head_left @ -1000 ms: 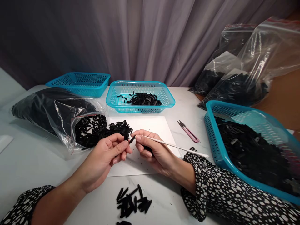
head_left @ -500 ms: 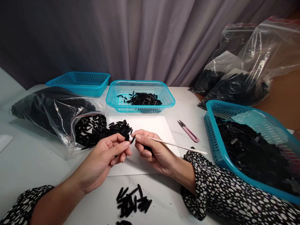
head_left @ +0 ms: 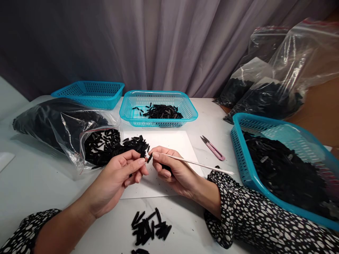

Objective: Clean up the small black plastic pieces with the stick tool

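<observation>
My right hand (head_left: 176,173) is closed on a long thin white stick (head_left: 198,163), which slants down to the right past my wrist. At its fingertips is a small narrow black piece (head_left: 149,157); something dark also shows in the palm. My left hand (head_left: 124,173) pinches close beside that piece, its thumb tip nearly touching it. What lies between those fingers is too small to make out. Behind my hands, a heap of black pieces (head_left: 135,144) spills from an open clear bag (head_left: 69,123) onto a white sheet (head_left: 182,141). Nearer me lies a small pile of black pieces (head_left: 150,229).
A blue basket (head_left: 159,123) with black pieces stands behind the sheet, another blue basket (head_left: 90,95) at its left. Pink thread snips (head_left: 213,148) lie right of the sheet. A large blue basket (head_left: 241,155) of black pieces and filled clear bags (head_left: 275,93) are at the right.
Hardly anything differs. The small black piece at my fingertips has shifted very slightly, and a small pale bit shows at my left thumb tip. Both hands keep their places.
</observation>
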A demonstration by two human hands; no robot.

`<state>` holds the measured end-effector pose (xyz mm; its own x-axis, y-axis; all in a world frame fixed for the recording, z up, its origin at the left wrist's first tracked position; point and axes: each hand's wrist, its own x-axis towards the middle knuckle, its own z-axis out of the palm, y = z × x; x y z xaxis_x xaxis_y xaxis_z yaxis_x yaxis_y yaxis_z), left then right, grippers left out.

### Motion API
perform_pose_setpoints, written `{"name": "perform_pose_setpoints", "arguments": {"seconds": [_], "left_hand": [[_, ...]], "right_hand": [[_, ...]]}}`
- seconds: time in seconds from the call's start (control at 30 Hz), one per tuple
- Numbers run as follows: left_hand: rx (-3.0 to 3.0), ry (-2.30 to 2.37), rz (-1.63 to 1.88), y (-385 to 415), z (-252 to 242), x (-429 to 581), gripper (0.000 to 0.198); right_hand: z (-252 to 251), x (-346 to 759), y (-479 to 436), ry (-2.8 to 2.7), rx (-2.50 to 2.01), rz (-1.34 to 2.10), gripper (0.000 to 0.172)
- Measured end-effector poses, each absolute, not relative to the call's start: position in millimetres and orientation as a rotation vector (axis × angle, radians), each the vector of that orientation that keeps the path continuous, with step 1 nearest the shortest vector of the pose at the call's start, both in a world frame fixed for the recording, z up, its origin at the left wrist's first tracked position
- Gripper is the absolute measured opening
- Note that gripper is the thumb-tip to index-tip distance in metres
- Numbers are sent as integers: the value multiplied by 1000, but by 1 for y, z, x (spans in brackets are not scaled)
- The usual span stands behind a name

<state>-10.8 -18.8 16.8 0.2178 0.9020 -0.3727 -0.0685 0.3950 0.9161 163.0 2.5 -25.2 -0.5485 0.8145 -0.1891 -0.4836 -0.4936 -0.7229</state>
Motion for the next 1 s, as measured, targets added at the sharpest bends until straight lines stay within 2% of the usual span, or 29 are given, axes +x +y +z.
{"name": "perform_pose_setpoints", "arguments": {"seconds": [0.3, 0.47, 0.53, 0.7, 0.8, 1.0], "left_hand": [[909, 1194, 866, -16, 16, -15, 22], [946, 1228, 869, -15, 15, -17, 22], [973, 1239, 861, -14, 15, -16, 22], [1107, 1260, 860, -16, 12, -16, 22], [1178, 1269, 819, -17, 11, -16, 21], [1263, 1285, 755, -17, 11, -15, 20]], "right_hand": [[-14, 172, -8, -1662, -652, 2112, 29], [-14, 174, -12, -1963, -422, 2068, 26], [-15, 172, -12, -1926, -432, 1989, 26], [-20, 167, -3, -1342, -869, 1659, 30], [-23, 165, 3, -1151, -953, 1690, 29], [-25, 164, 2, -1132, -909, 1806, 27]]}}
